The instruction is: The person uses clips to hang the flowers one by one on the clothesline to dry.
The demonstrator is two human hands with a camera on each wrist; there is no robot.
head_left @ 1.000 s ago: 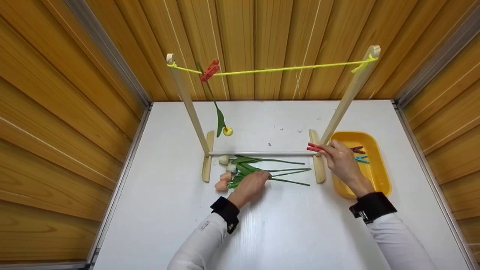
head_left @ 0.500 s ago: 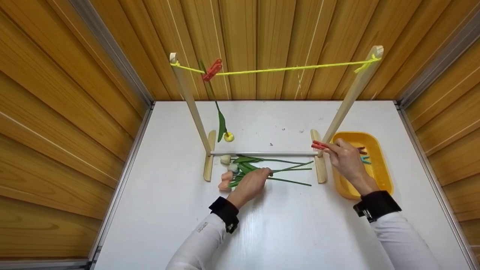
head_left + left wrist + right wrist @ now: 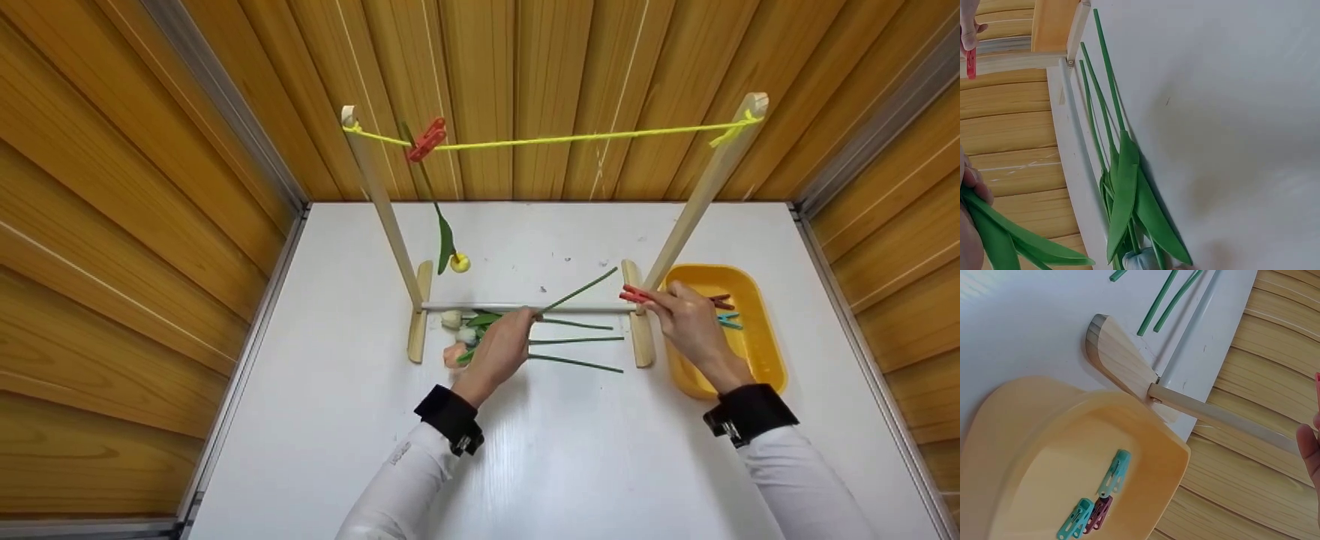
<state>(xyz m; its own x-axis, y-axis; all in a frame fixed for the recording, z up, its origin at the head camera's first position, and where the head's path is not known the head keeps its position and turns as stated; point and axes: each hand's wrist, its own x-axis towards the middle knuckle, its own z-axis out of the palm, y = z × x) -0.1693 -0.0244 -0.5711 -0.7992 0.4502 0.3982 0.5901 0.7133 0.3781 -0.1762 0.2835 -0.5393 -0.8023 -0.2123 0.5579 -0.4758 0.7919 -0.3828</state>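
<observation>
My left hand (image 3: 504,346) grips the green stem of an artificial tulip (image 3: 581,291), raised above the other tulips, its stem end pointing up to the right. The bloom is hidden; green leaves (image 3: 996,230) hang from the hand in the left wrist view. Under it lie several tulips, with white (image 3: 451,319), bluish (image 3: 1143,260) and peach (image 3: 454,355) blooms. My right hand (image 3: 694,326) pinches a red clothespin (image 3: 634,294) near the right post's foot. A yellow tulip (image 3: 460,262) hangs bloom-down from the yellow string (image 3: 555,140), clipped by another red clothespin (image 3: 427,139).
A wooden frame with left post (image 3: 382,217) and right post (image 3: 701,195) carries the string. A pale crossbar (image 3: 585,307) joins its feet low down. The yellow tub (image 3: 765,352) at right holds teal clothespins (image 3: 1114,472) and a dark red clothespin (image 3: 1098,514).
My left hand has lifted one tulip off the bunch and moved slightly away from me, tipping its stem upward. One of two peach blooms has gone from sight. My right hand stays nearly still.
</observation>
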